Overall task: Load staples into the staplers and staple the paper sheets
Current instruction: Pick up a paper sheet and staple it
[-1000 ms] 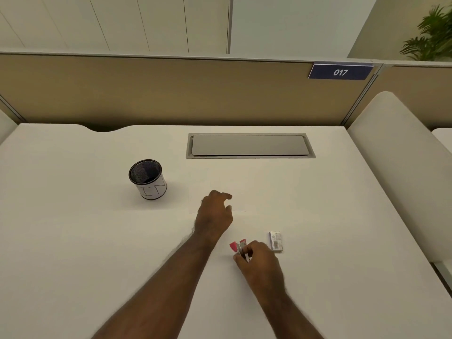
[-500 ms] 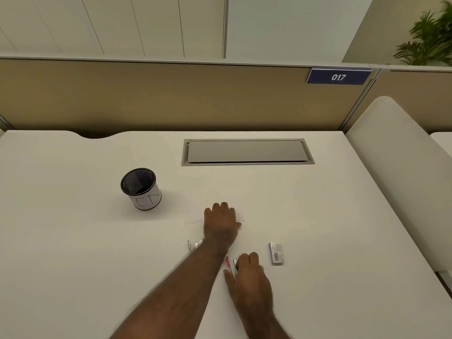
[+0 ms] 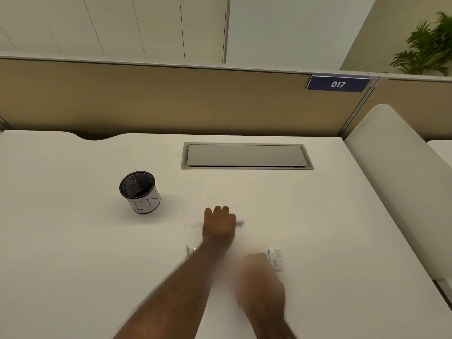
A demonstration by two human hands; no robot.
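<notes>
White desk (image 3: 73, 265) fills my view, with a tan partition behind it. Nearest me, at about 5 o'clock, my right hand (image 3: 261, 282) is smeared with motion blur, knuckles up; I cannot tell how far it is curled, and whether it has anything under it is hidden from me. Just beside it at 3 o'clock lies one small staple box (image 3: 275, 259), flat on the desk. At 9 o'clock of my left forearm I count one small metal piece (image 3: 187, 249), too small for me to identify. Further out, my left hand (image 3: 220, 223) rests palm down with fingers curled, pressing on the paper sheets (image 3: 195, 216); I make out one pale stack, its edges faint against the desk. Beyond, at 10 o'clock, one mesh pen cup (image 3: 140, 191) stands upright. At 12 o'clock, one grey cable hatch (image 3: 247, 156) sits closed in the desk. One blue "017" sign (image 3: 338, 83) hangs on the partition.
</notes>
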